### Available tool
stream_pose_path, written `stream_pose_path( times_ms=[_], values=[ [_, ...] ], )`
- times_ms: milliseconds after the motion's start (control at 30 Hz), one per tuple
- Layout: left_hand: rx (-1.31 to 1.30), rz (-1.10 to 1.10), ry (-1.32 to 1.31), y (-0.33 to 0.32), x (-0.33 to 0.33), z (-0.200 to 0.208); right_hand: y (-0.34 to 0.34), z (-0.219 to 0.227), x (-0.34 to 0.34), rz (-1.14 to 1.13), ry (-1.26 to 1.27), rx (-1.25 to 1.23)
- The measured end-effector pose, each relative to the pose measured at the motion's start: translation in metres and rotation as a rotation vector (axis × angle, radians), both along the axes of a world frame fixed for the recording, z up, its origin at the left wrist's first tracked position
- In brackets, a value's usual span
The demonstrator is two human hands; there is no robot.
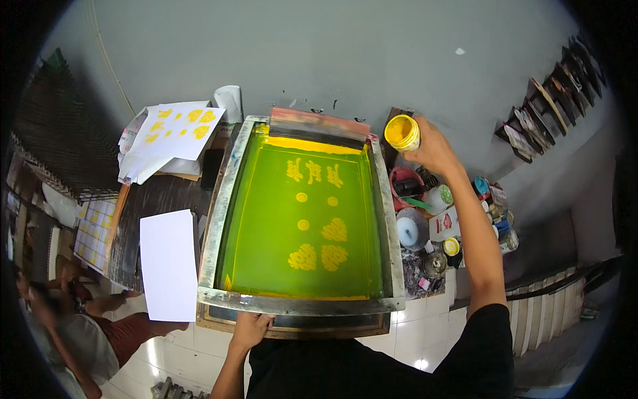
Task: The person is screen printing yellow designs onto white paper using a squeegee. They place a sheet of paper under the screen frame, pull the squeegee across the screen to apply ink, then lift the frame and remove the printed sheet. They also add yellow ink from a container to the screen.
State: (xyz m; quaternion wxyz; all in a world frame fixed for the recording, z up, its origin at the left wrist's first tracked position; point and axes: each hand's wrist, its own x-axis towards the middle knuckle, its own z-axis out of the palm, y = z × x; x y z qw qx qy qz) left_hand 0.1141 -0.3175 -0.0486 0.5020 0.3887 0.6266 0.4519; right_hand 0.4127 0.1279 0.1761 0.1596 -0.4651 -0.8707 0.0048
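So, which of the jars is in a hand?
The open yellow jar, gripped in the right hand; the others, such as the yellow-topped jar, stand lower down with no hand on them.

No readable text or numbers

The screen frame (299,305) hid part of the left hand (250,330). The yellow jar (401,132) covered some fingers of the right hand (432,143). At near left, another person (83,342) was blurred and cut off. Pieces on the right wall rack (553,96) were too small to tell.
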Motion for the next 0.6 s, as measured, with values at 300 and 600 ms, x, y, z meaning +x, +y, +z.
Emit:
stream_pose_path(
  times_ms=[300, 600],
  values=[
    [-0.127, -0.145, 0.16, 0.002, -0.007, 0.008, 0.037, -0.014, -0.03, -0.024, -0.215, -0.052],
    [0.035, -0.142, 0.236, 0.004, -0.008, 0.019, 0.047, -0.013, -0.035, -0.085, -0.301, -0.095]
  ],
)
